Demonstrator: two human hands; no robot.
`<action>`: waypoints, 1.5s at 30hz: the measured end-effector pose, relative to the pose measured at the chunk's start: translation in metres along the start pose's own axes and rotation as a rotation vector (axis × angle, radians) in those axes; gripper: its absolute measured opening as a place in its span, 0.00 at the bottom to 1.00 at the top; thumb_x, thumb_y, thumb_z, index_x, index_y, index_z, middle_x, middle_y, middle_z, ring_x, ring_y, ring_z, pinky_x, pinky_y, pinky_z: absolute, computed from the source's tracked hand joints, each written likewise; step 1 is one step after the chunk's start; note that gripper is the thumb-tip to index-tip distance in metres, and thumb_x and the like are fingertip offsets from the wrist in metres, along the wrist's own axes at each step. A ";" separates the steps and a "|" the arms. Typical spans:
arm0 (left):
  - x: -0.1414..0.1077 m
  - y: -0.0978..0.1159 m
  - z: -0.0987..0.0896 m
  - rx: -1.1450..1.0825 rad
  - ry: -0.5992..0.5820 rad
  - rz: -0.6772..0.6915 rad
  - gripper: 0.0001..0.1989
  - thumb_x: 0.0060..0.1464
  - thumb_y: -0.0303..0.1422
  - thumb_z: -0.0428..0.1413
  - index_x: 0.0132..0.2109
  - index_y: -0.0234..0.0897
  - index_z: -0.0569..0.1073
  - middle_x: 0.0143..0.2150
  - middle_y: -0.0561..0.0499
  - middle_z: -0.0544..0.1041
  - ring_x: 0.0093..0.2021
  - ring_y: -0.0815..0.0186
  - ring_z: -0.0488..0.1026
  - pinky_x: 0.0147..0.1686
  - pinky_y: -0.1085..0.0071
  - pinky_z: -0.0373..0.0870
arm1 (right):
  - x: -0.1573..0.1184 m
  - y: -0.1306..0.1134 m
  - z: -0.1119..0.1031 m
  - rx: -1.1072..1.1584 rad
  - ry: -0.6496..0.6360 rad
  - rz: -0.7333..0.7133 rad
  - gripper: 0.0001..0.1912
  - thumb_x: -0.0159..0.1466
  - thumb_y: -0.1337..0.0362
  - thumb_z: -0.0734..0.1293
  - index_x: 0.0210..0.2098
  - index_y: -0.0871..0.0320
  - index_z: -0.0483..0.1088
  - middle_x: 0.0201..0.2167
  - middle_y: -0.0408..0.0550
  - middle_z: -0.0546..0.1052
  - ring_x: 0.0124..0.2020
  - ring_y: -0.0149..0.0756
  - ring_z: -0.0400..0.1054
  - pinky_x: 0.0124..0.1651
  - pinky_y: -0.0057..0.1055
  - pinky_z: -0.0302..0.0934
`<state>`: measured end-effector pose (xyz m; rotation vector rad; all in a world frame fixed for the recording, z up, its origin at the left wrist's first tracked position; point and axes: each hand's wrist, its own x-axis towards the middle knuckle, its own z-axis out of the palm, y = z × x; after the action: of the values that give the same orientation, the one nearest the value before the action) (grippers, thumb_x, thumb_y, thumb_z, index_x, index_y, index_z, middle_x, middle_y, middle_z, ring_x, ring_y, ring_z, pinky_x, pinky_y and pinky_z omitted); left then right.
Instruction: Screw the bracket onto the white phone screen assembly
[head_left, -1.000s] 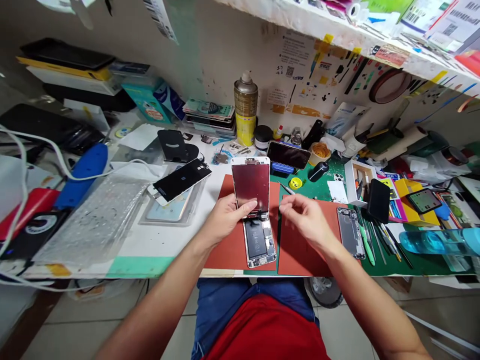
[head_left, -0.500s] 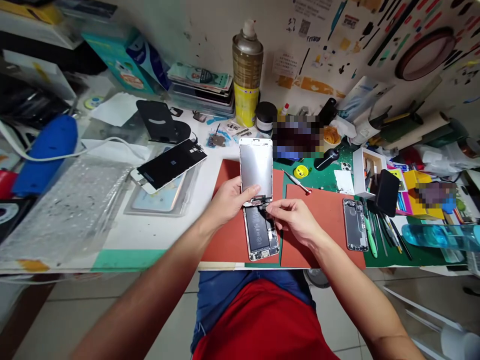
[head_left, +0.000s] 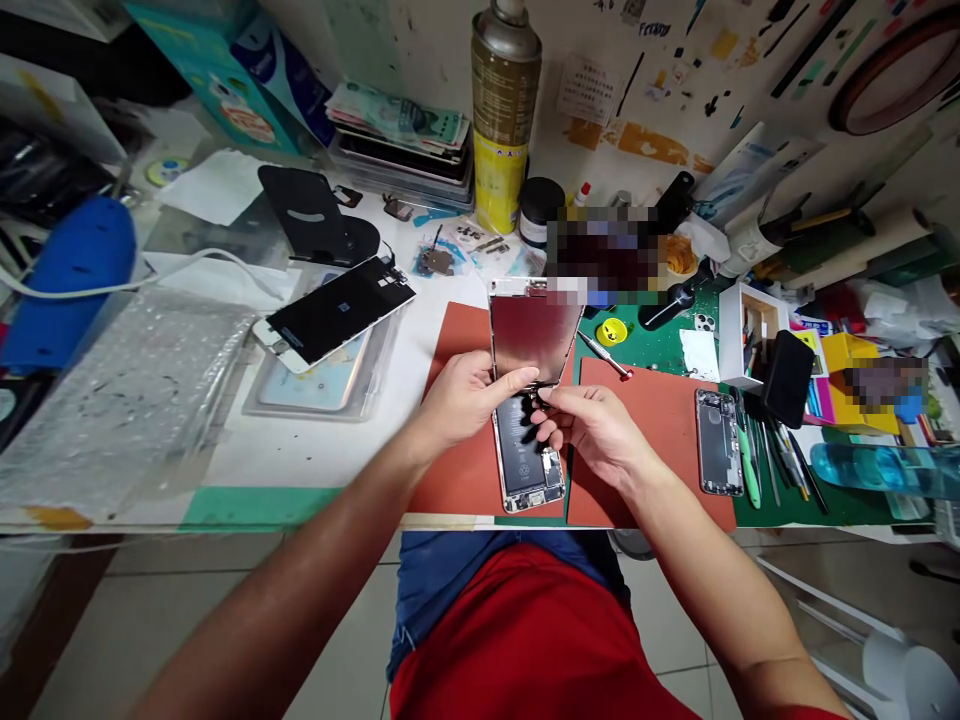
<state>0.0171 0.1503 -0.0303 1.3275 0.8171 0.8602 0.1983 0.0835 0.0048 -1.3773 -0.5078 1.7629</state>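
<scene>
My left hand (head_left: pixel 469 395) grips the lower left edge of a phone screen (head_left: pixel 534 335), thumb across its metal back. The screen stands tilted up at the far end of an opened phone body (head_left: pixel 525 460), whose black battery and inner parts lie bare. My right hand (head_left: pixel 592 430) is pinched at the joint between screen and body, over the upper right of the phone. What its fingertips hold there, if anything, is too small to make out. Under the phone lies a reddish-brown mat (head_left: pixel 457 480).
Right of my hands, a second opened phone body (head_left: pixel 718 440) lies beside a green-handled tool (head_left: pixel 748 468) and thin tools. A screwdriver (head_left: pixel 604 355) rests behind. To the left, a loose phone screen (head_left: pixel 337 312) lies on a plastic case. A spray can (head_left: pixel 504 120) stands at the back.
The screen has tilted and turned slightly, its back now reddish instead of bright silver. My right hand's fingers have shifted at the joint. The whole view has moved a little.
</scene>
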 end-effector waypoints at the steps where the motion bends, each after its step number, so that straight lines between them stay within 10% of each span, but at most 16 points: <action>1: -0.001 0.000 0.000 0.011 0.001 0.005 0.17 0.61 0.47 0.65 0.43 0.37 0.86 0.42 0.45 0.88 0.42 0.57 0.84 0.45 0.62 0.79 | 0.001 0.001 0.001 0.005 0.005 -0.001 0.17 0.53 0.55 0.82 0.29 0.63 0.80 0.28 0.51 0.82 0.24 0.30 0.74 0.23 0.23 0.62; 11: -0.003 0.001 0.001 0.182 0.002 0.092 0.15 0.61 0.46 0.64 0.40 0.40 0.86 0.40 0.48 0.88 0.39 0.58 0.84 0.41 0.64 0.80 | 0.004 0.002 -0.003 0.022 0.034 -0.007 0.10 0.55 0.62 0.77 0.30 0.63 0.81 0.28 0.53 0.82 0.23 0.30 0.73 0.23 0.25 0.63; 18: 0.002 0.000 0.000 0.171 0.216 0.009 0.17 0.60 0.48 0.65 0.45 0.39 0.85 0.45 0.44 0.88 0.46 0.53 0.85 0.46 0.60 0.80 | -0.004 -0.002 -0.017 -0.092 -0.010 -0.096 0.13 0.54 0.63 0.79 0.38 0.61 0.81 0.34 0.50 0.83 0.28 0.33 0.76 0.28 0.28 0.65; 27: 0.004 -0.004 0.003 0.112 0.165 0.010 0.19 0.59 0.48 0.66 0.45 0.35 0.84 0.46 0.40 0.87 0.46 0.51 0.85 0.49 0.55 0.80 | 0.010 -0.002 -0.019 -0.225 0.009 -0.136 0.14 0.54 0.56 0.80 0.33 0.60 0.81 0.23 0.41 0.75 0.19 0.25 0.64 0.22 0.26 0.49; 45: 0.008 -0.015 0.004 0.172 0.162 0.051 0.15 0.60 0.44 0.65 0.44 0.37 0.83 0.43 0.43 0.87 0.44 0.53 0.84 0.44 0.59 0.80 | 0.016 0.001 -0.014 -0.414 0.124 -0.260 0.13 0.54 0.56 0.78 0.33 0.58 0.80 0.23 0.41 0.73 0.22 0.26 0.60 0.25 0.29 0.50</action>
<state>0.0249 0.1546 -0.0451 1.4471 1.0057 0.9642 0.2101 0.0931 -0.0101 -1.6056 -0.9766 1.3997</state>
